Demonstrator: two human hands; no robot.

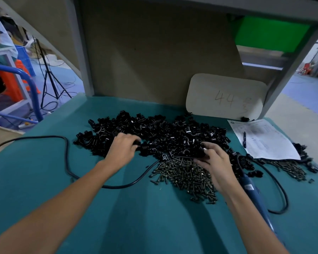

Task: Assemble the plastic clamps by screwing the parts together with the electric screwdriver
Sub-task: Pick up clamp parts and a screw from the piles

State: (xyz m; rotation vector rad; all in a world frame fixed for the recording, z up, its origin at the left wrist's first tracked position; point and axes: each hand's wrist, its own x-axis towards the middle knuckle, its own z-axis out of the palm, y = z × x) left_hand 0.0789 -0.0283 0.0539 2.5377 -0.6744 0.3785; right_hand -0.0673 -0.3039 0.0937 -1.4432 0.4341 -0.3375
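Layout, big to small: teal bench mat (pixel 44 180), loose heap of black plastic clamp parts (pixel 154 129) across the middle, pile of brass-coloured screws (pixel 182 175) just in front of it, and the blue electric screwdriver (pixel 250 186) lying flat beside my right wrist, not in hand. Its black power cord (pixel 68 162) looped past my left forearm.

My left hand (pixel 123 149) was at the heap's near edge, fingers curled on a black piece (pixel 137 143). My right hand (pixel 217 162) pinched a black clamp half (pixel 203 149) over the screws.

Risks, as I judged them:
- All the parts were black and tangled, so it was easy to grab two non-mating halves.
- The cord ran under the screw pile. Lifting the driver could drag it and scatter screws.
- Screws were loose near the mat edge, so a sleeve-sweep would send them to the floor.
- The driver was out of hand, so I'd have to regrip one-handed while holding parts and could drop the half.

Containers: nothing was binned, parts and screws sat straight on the mat. There was a blue plastic crate (pixel 24 57) off to the left. I couldn't tell its contents.
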